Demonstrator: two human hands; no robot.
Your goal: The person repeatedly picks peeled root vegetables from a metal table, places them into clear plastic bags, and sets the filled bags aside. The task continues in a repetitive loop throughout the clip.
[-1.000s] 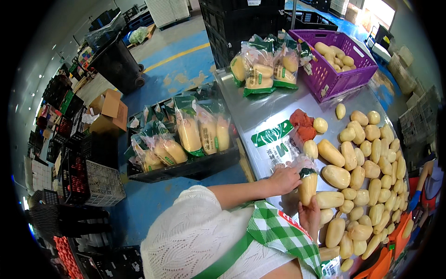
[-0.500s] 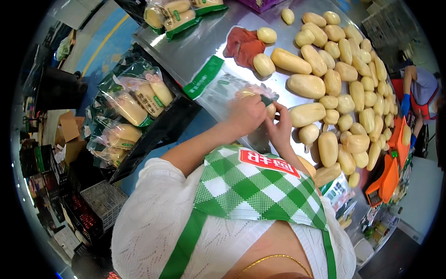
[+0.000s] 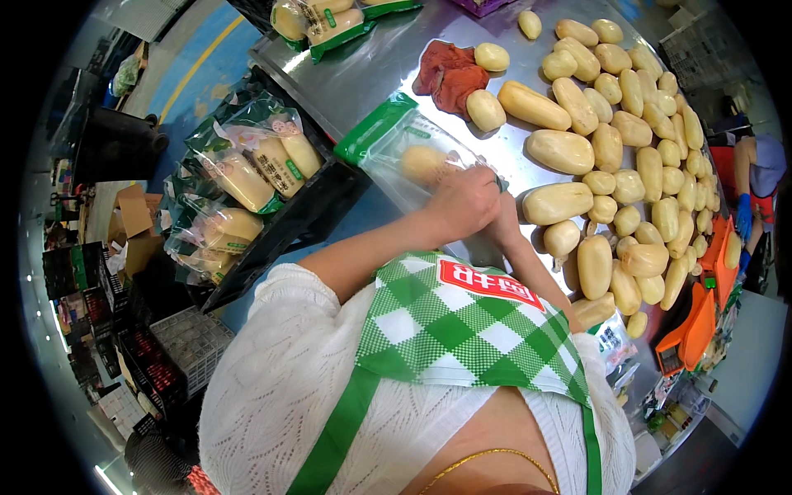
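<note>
In front of me on the metal table lies a clear plastic bag (image 3: 386, 157) with a green end. A pale rounded piece of lotus root (image 3: 423, 163) shows through its film. My left hand (image 3: 469, 200) is closed on the bag's near right end, fingers bent and pinched. Close against it, my right hand (image 3: 502, 224) is also closed at that end, its fingertips mostly hidden behind the left. Many peeled lotus root pieces (image 3: 558, 203) lie loose just right of my hands.
At left, a black crate (image 3: 285, 231) holds filled lotus root packs (image 3: 239, 177); more packs (image 3: 334, 21) lie at the far edge. A reddish-brown cloth (image 3: 450, 76) rests on the metal table (image 3: 375, 62). Orange plastic tools (image 3: 683, 326) sit at right, near a co-worker's blue glove (image 3: 744, 216).
The lotus root piece that was by my fingers now sits deeper inside the bag. My hands have come together at the bag's end. The whole view has shifted slightly.
</note>
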